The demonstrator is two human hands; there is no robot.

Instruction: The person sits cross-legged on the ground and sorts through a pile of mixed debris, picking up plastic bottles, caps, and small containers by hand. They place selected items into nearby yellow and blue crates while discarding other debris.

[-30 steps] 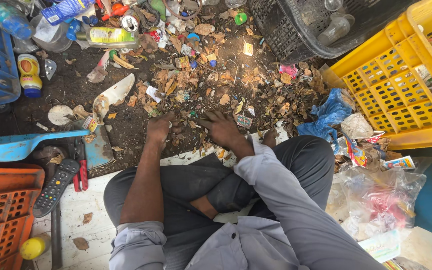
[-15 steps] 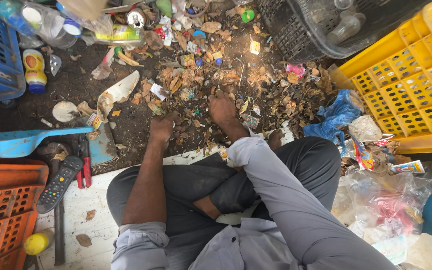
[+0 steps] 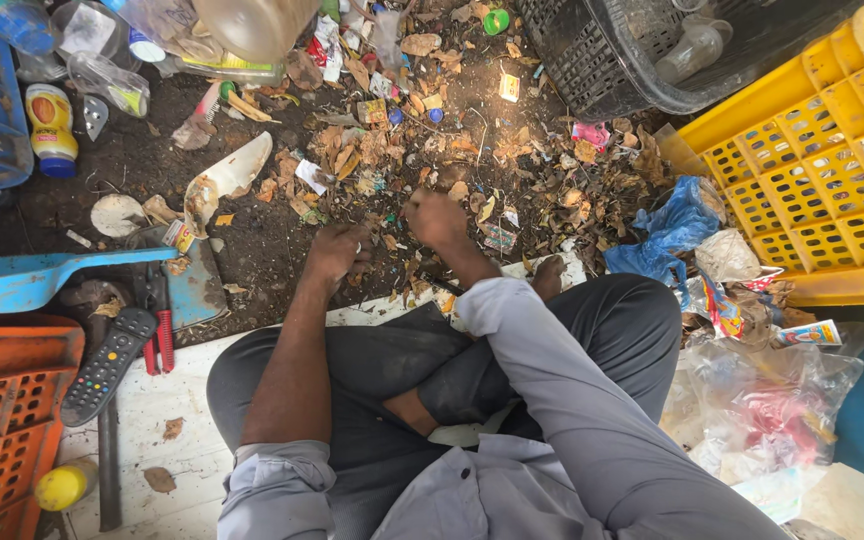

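The person sits cross-legged at the near edge of a heap of dry brown leaves, soil and small scraps of litter [image 3: 452, 160] spread over the dark ground. The left hand [image 3: 337, 255] rests knuckles-up on the dirt with its fingers curled under; whether they pinch anything cannot be told. The right hand [image 3: 435, 215] is a little farther out in the litter, fingers bunched together and turned down as if closed on a small scrap, though the piece itself is hidden.

Sorting looks only partly done: bottle caps, wrappers and torn paper lie thick among the crumbly leaves. A rigid yellow perforated plastic crate [image 3: 812, 170] stands far right, a dark woven basket [image 3: 602, 60] holds clear bottles, and crinkled transparent bags [image 3: 762, 400] sit near right.
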